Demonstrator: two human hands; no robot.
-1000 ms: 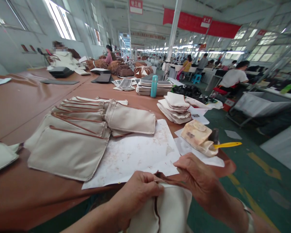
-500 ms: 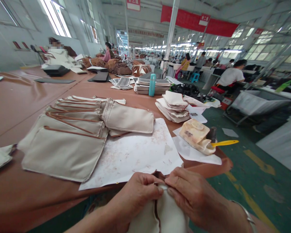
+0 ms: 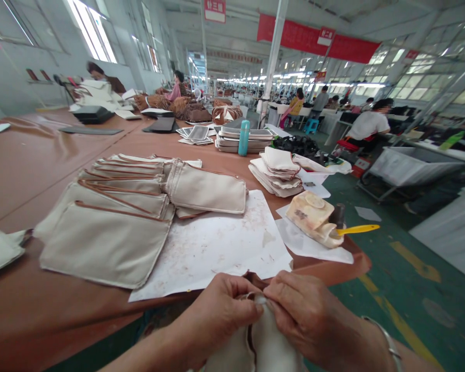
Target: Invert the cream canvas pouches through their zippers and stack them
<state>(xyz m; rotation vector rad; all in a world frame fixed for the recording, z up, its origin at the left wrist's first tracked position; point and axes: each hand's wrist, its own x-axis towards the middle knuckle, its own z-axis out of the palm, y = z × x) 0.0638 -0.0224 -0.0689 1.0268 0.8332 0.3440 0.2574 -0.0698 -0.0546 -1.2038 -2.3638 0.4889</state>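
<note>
Below the table's front edge, a cream leather-like pouch piece [image 3: 273, 341] with a brown-edged slit is pinched between my two hands. My left hand [image 3: 225, 310] is closed on its upper edge, thumb on top. On the other side, my right hand [image 3: 304, 310] grips the same edge, fingertips close to the left thumb. A dark brown fold of material [image 3: 254, 279] shows between the hands. The lower part of the piece runs out of view. Just beyond lies a white paper sheet [image 3: 232, 248] with brown crumbs on it.
Overlapping cream pouches [image 3: 108, 243] cover the table's left middle. A stack of cream pieces [image 3: 277, 173] stands right, near a turquoise bottle [image 3: 244, 138]. At the right corner sits a stained plastic container [image 3: 310, 217] with a yellow-handled tool [image 3: 360, 229]. Other people work farther back.
Both hands keep their grip on the pouch piece, with only a slight shift of the fingers. The camera view has moved a little.
</note>
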